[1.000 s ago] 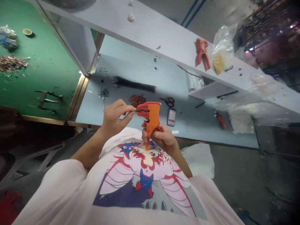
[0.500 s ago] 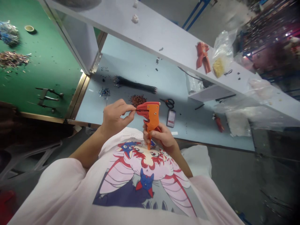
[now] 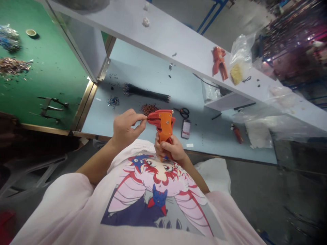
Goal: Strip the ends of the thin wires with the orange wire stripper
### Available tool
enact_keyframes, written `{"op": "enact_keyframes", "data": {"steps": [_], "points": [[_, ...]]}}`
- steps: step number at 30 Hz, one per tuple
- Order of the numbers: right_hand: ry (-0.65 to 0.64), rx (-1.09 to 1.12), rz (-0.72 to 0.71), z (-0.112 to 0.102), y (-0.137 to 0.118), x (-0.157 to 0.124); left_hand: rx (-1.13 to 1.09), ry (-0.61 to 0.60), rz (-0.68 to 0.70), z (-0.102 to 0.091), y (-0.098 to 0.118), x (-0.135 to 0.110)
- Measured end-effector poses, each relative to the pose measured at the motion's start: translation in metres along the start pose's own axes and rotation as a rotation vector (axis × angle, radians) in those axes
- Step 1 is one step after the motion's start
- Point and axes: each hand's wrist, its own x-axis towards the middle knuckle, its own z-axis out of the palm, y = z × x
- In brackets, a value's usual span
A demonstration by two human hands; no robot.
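Note:
My right hand (image 3: 170, 148) is wrapped around the handles of an orange and red wire stripper (image 3: 165, 127), squeezing them together. The tool stands upright above the near edge of the table, its red jaws pointing left. At the jaw tips, my left hand (image 3: 129, 127) pinches a thin dark wire between thumb and forefinger; most of the wire is hidden by the fingers. Behind the tool lies a heap of copper-coloured scraps (image 3: 148, 109). Farther back, a bundle of black wires (image 3: 148, 93) rests on the blue table (image 3: 143, 61).
Right of the tool lie black-handled scissors (image 3: 184, 112) and a phone (image 3: 186, 129). A small pile of blue and silver bits (image 3: 113, 101) is at left. A raised white shelf (image 3: 163, 34) crosses behind, bearing another red stripper (image 3: 219, 63) and a plastic bag (image 3: 242, 51).
My right hand has squeezed the stripper's handles closer together, and the red jaw part has shifted against the orange body. My left hand stays at the jaw tips.

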Motion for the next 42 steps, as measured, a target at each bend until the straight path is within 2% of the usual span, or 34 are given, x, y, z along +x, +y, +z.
{"op": "enact_keyframes", "data": {"steps": [4, 5, 7, 9, 11, 12, 13, 15, 17, 19, 23, 27, 28, 30, 31, 33, 36, 42], "points": [[-0.040, -0.083, -0.058, -0.017, -0.001, 0.002, -0.063, 0.073, -0.124, 0.001, -0.004, -0.002], [-0.010, -0.117, -0.084, -0.027, 0.000, 0.005, -0.077, 0.096, -0.152, 0.001, -0.005, -0.002], [0.133, -0.254, -0.136, -0.051, 0.007, 0.016, -0.094, 0.130, -0.183, 0.001, -0.007, -0.003], [0.388, -0.557, -0.129, -0.079, 0.021, 0.030, -0.089, 0.142, -0.166, 0.001, -0.008, -0.005], [0.617, -1.072, -0.002, -0.105, 0.041, 0.044, -0.053, 0.140, -0.107, 0.001, -0.009, -0.006], [0.658, -1.340, 0.095, -0.115, 0.053, 0.048, -0.018, 0.140, -0.069, 0.001, -0.010, -0.007], [0.660, -1.536, 0.194, -0.123, 0.065, 0.051, 0.025, 0.145, -0.027, 0.001, -0.011, -0.008], [0.636, -1.649, 0.284, -0.133, 0.087, 0.051, 0.115, 0.166, 0.064, 0.001, -0.013, -0.011], [0.613, -1.648, 0.324, -0.139, 0.105, 0.047, 0.179, 0.186, 0.151, 0.001, -0.015, -0.013], [0.601, -1.644, 0.347, -0.142, 0.115, 0.044, 0.203, 0.179, 0.180, 0.002, -0.017, -0.016], [0.590, -1.617, 0.284, -0.138, 0.107, 0.047, 0.164, 0.082, 0.126, 0.006, -0.018, -0.018], [0.581, -1.572, 0.057, -0.109, 0.060, 0.051, 0.114, -0.053, 0.135, 0.012, -0.015, -0.016], [0.571, -1.556, -0.048, -0.097, 0.045, 0.050, 0.118, -0.087, 0.116, 0.013, -0.013, -0.015], [0.467, -1.464, -0.502, -0.073, 0.017, 0.045, 0.130, -0.141, 0.068, 0.015, -0.008, -0.013], [0.405, -1.445, -0.643, -0.062, 0.006, 0.043, 0.130, -0.161, 0.049, 0.015, -0.006, -0.012], [0.332, -1.450, -0.803, -0.045, -0.008, 0.040, 0.122, -0.190, 0.023, 0.015, -0.002, -0.011], [0.311, -1.499, -0.848, -0.034, -0.010, 0.040, 0.108, -0.236, -0.011, 0.014, -0.001, -0.013], [0.385, -1.721, -0.864, -0.038, 0.004, 0.042, 0.127, -0.447, 0.009, 0.007, -0.010, -0.020]]}}
